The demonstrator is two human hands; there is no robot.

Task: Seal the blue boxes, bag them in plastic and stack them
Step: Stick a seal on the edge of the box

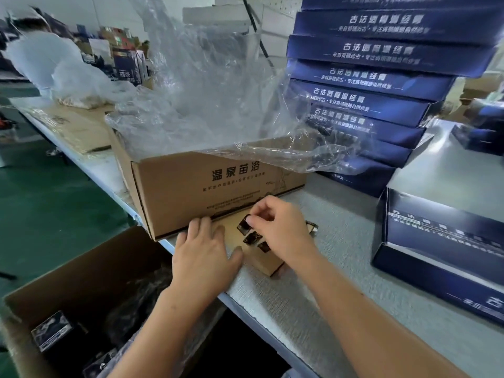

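A brown backing sheet (268,264) with small dark stickers (252,237) lies on the grey table near its front edge. My left hand (203,253) presses flat on the sheet's left part. My right hand (281,227) pinches the top sticker (243,225) between thumb and forefinger. A single blue box (447,241) lies at the right on the table. A tall stack of blue boxes (379,77) stands behind it. Clear plastic bags (207,85) spill out of an open cardboard carton (215,189) just behind my hands.
Below the table edge at lower left stands an open cardboard box (90,268) holding dark packets. A person in white (41,58) bends over the far left end of the long table. More cartons and flat cardboard (76,126) lie farther along.
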